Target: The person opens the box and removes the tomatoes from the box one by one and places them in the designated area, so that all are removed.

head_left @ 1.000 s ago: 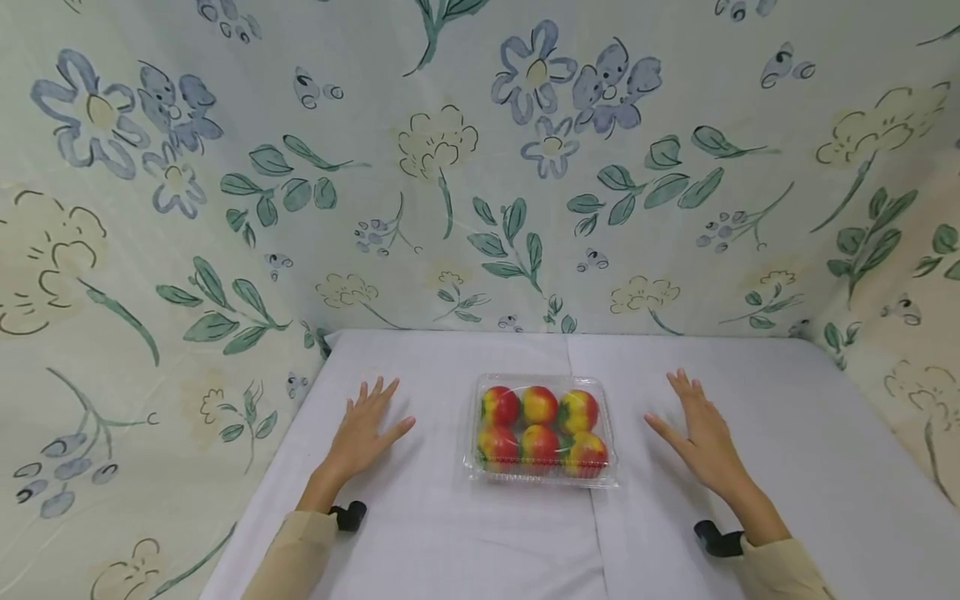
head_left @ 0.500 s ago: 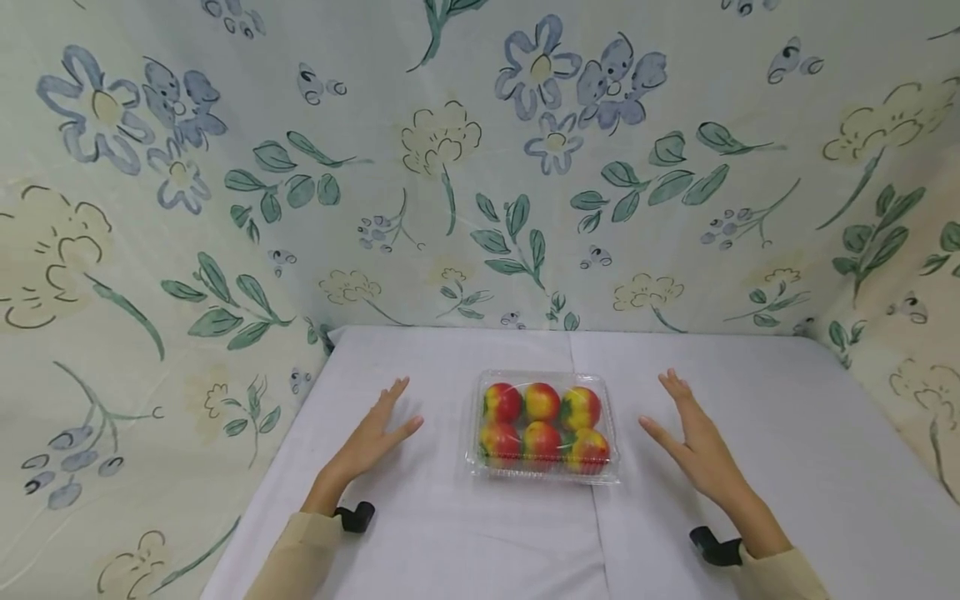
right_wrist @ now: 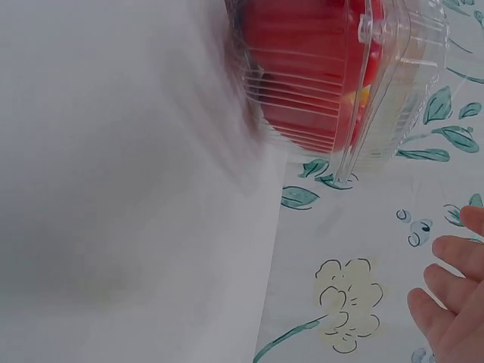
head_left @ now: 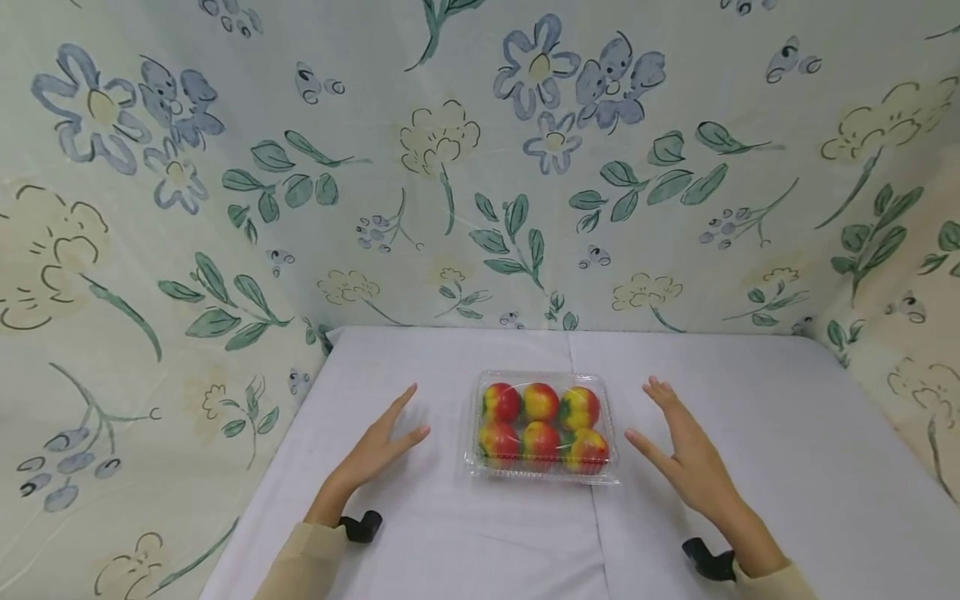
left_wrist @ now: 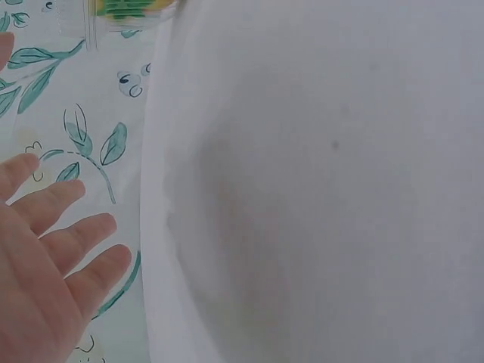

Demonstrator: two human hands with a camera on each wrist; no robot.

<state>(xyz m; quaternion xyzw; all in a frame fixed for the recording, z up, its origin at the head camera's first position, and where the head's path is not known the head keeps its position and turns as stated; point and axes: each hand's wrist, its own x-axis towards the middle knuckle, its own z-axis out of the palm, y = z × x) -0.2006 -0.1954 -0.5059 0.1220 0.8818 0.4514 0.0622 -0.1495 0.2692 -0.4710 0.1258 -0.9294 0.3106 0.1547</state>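
A clear plastic clamshell box (head_left: 542,477) lies on the white cloth, closed, with several red-and-yellow apple-like fruits (head_left: 540,402) in two rows inside. To its left my left hand (head_left: 371,450) hovers above the cloth, fingers stretched out and thumb apart, touching nothing. My right hand (head_left: 693,467) is at the box's right side, closer to it than the left, fingers extended and a gap between. A corner of the box (left_wrist: 125,15) shows at the top of the left wrist view. In the right wrist view, the box's ridged side (right_wrist: 302,98) appears near the right fingers (right_wrist: 454,287).
White cloth (head_left: 450,542) covers the table, with a seam running from front to back near the box. Flower-printed fabric (head_left: 442,250) hangs behind and at both sides. Black wrist devices (head_left: 362,527) sit at the cuffs of the beige sleeves.
Both hands have moved inward toward the box, the left one to the right and the right one to the left. The left hand has turned more edge-on. The box has stayed in place.
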